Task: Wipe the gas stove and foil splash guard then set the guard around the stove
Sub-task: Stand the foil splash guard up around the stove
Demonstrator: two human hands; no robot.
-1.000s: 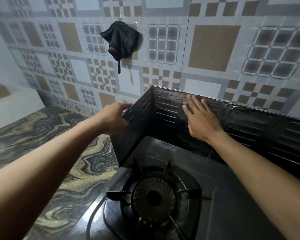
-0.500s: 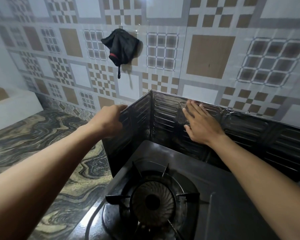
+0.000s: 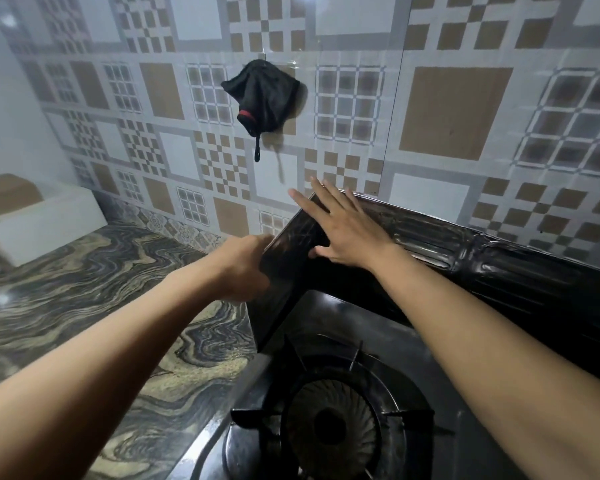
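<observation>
I see the splash guard (image 3: 499,271) standing on edge around the far and left sides of the gas stove (image 3: 343,327), its long panel running along the tiled wall (image 3: 458,112) and a shorter panel folded toward me at the far-left corner. My left hand (image 3: 246,268) is curled around the near edge of that short side panel, fingers wrapped on it from the counter side, so it is holding the guard. My right hand (image 3: 340,223) lies flat and spread wide against the inner face of the guard right at the fold, fingertips reaching just over the top edge; it presses rather than grips. The two hands are close together, one on each side of the corner. The burner (image 3: 329,427) with its pan support sits near me, below both forearms. The stove rests on a marbled counter (image 3: 84,306). On the wall above the guard a black cloth (image 3: 262,95) hangs. Far left on the counter stands a white box (image 3: 45,216); what is in it I cannot tell.
</observation>
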